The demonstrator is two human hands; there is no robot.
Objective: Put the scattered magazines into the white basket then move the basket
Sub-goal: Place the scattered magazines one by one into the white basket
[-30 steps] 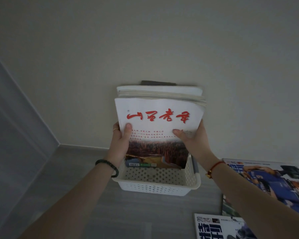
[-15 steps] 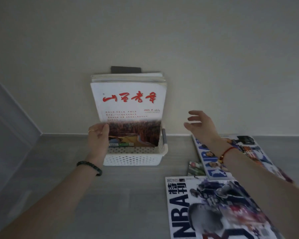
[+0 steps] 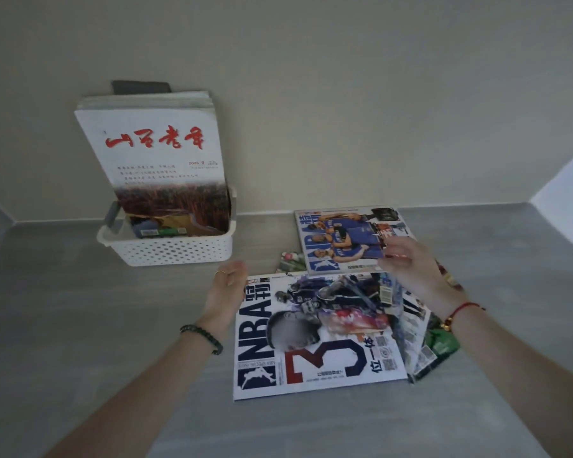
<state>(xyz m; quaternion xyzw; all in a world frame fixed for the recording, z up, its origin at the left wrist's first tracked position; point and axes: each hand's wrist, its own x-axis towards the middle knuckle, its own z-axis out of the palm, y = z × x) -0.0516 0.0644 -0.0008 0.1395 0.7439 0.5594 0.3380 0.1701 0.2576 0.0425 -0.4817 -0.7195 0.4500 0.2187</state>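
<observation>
Having left the white basket [image 3: 174, 249], both hands' spread, empty fingers [image 3: 398, 251] now reach the NBA magazines [image 3: 315, 332].

- The white magazine [image 3: 159, 153] standing in the basket has big red Chinese writing on its cover. It looks like "山西老年". Under that, in small red print, is "2025 9".
- The big magazine [image 3: 315, 332] lying flat says "NBA" in dark letters, with "特刊", a small "24" and a large number "3".
- The far magazine [image 3: 348, 239] also says "NBA"; its other words are too blurred to read.
</observation>
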